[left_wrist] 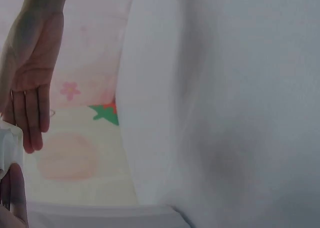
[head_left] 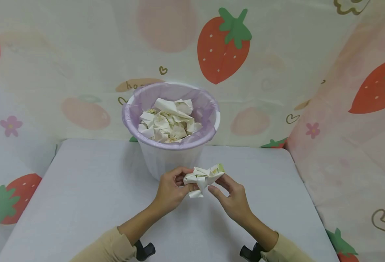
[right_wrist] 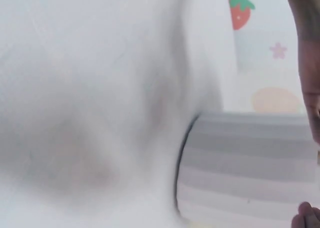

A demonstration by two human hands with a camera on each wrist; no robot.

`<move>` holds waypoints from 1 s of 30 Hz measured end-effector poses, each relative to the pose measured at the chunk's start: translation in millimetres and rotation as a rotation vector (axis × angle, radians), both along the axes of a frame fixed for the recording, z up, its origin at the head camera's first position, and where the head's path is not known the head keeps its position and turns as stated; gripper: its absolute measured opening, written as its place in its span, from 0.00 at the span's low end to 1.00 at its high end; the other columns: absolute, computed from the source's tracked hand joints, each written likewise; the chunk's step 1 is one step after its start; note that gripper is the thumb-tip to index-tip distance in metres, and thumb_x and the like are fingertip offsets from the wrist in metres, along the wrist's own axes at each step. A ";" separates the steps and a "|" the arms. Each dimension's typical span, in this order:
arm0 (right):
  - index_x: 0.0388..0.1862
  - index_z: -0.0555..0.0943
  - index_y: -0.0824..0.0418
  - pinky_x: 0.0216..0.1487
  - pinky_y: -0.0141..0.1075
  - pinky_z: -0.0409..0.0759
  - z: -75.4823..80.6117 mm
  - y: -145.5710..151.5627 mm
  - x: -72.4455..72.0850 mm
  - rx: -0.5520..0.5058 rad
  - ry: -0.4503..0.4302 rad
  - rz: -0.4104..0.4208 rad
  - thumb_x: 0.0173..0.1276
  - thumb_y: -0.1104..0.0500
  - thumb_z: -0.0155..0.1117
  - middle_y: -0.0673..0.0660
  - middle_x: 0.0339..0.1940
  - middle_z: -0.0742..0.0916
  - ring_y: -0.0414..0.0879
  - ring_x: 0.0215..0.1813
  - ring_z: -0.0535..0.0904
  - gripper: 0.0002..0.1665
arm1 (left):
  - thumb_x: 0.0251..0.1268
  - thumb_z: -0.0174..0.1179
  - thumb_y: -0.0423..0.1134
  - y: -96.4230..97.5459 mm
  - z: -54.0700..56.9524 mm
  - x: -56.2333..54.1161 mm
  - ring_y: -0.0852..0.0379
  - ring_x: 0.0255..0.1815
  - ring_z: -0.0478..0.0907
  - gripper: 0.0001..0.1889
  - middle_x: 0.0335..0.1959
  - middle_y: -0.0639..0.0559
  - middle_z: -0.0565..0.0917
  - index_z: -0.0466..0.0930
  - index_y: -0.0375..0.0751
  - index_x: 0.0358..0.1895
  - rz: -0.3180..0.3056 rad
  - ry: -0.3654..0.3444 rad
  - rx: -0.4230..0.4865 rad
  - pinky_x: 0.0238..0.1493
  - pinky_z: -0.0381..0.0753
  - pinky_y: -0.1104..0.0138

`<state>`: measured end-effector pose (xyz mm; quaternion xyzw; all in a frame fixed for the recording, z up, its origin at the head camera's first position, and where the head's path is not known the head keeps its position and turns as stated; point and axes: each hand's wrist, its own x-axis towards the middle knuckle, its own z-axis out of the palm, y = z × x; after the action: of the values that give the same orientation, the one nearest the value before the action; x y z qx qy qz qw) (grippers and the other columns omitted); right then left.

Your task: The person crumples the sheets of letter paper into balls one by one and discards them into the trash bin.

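In the head view my left hand [head_left: 173, 189] pinches a crumpled piece of white paper [head_left: 201, 179] with a green printed corner, thumb in front and fingers behind. My right hand [head_left: 234, 196] is at the paper's right side, its fingertips against or just behind it and its thumb apart from it. The left wrist view shows the right hand's fingers [left_wrist: 31, 112] extended straight beside the paper [left_wrist: 10, 148]. Just beyond both hands stands a white ribbed bin [head_left: 171, 156] with a purple liner [head_left: 209, 109], holding several crumpled papers [head_left: 169, 122].
A white-covered table [head_left: 91, 189] lies under the hands and the bin. Behind it and along the sides hangs a curtain [head_left: 277, 72] printed with strawberries. Black wrist mounts [head_left: 145, 251] show at both sleeves.
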<state>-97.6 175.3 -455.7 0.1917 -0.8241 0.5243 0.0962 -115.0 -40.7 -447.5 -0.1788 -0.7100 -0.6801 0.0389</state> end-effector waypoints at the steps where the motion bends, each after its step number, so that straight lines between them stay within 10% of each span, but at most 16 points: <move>1: 0.65 0.75 0.67 0.62 0.45 0.77 0.1 -2.2 1.4 -0.008 0.005 0.014 0.69 0.61 0.68 0.59 0.62 0.82 0.56 0.62 0.79 0.27 | 0.51 0.72 0.22 0.5 1.1 -0.1 0.48 0.44 0.86 0.17 0.45 0.38 0.85 0.82 0.29 0.47 -0.004 -0.018 0.012 0.42 0.86 0.64; 10: 0.71 0.67 0.65 0.67 0.45 0.71 6.1 -13.4 6.6 -0.046 0.047 0.103 0.56 0.65 0.78 0.59 0.67 0.78 0.55 0.67 0.75 0.46 | 0.53 0.71 0.21 1.3 4.3 -1.3 0.49 0.41 0.87 0.12 0.42 0.34 0.85 0.82 0.26 0.41 -0.038 -0.108 0.115 0.39 0.87 0.62; 17: 0.74 0.62 0.71 0.62 0.43 0.78 9.4 -18.4 3.5 0.114 0.265 0.113 0.52 0.59 0.81 0.63 0.64 0.81 0.55 0.62 0.79 0.55 | 0.51 0.73 0.24 5.3 1.3 2.9 0.53 0.38 0.87 0.12 0.40 0.36 0.86 0.83 0.27 0.40 -0.021 -0.157 0.107 0.34 0.86 0.66; 30: 0.67 0.69 0.75 0.47 0.43 0.85 6.3 -21.8 -0.8 0.230 0.462 0.085 0.55 0.58 0.80 0.68 0.55 0.84 0.57 0.51 0.85 0.46 | 0.50 0.73 0.23 7.4 -2.6 5.6 0.54 0.35 0.87 0.13 0.37 0.39 0.86 0.81 0.25 0.38 -0.020 -0.270 0.134 0.33 0.86 0.67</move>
<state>-98.3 153.5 -449.4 0.3504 -0.8258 0.3729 0.2371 -109.5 -33.3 -450.1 -0.0899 -0.6599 -0.7441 -0.0517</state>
